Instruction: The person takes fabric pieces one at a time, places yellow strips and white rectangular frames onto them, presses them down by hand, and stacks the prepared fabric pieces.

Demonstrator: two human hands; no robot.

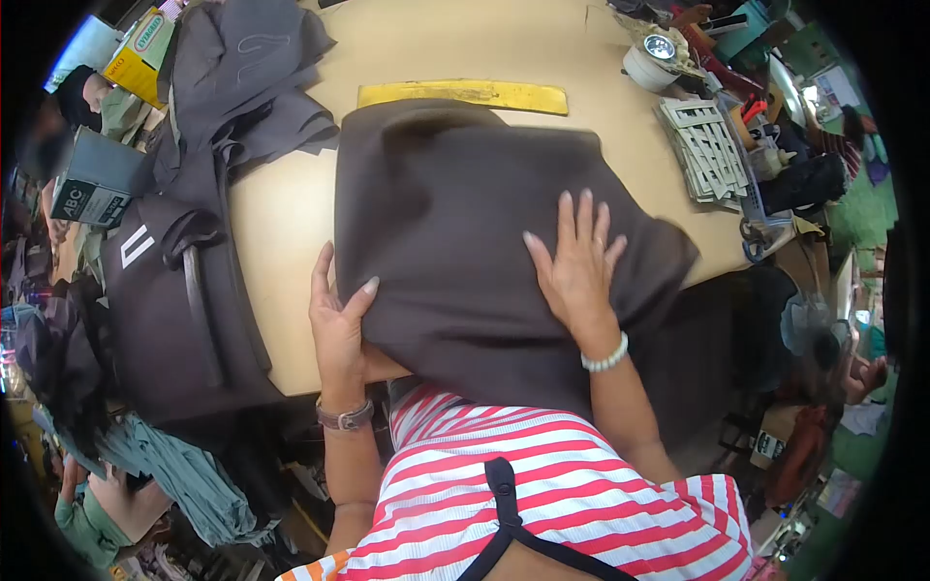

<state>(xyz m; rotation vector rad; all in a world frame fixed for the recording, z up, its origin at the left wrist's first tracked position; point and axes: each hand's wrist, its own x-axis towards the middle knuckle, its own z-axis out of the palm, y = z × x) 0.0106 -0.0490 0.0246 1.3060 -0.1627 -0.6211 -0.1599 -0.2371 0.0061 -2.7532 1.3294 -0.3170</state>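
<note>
A smooth, pale wood-toned counter [286,218] carries a wide dark brown cloth [455,213], soft and matte, its near side sagging in shallow folds over the counter's edge towards the person's lap. To the left of the cloth lie smooth dark panels [160,320] with a white angular mark and a narrow looped strip; farther up on that side, flat cut pieces [237,58] overlap with pointed corners. Just beyond the cloth's far edge is a long, worn yellow strip [465,95], flat and slightly curved. Well to the right of the cloth sits a stack of pale slatted pieces [705,145]. The right hand [581,257] is spread palm down on the cloth; the left hand [339,324] is at its left edge, thumb on top and apart from the forefinger, whether pinching I cannot tell. Right of the cloth, near the counter's edge, are scissors [754,240] with rounded handles
</note>
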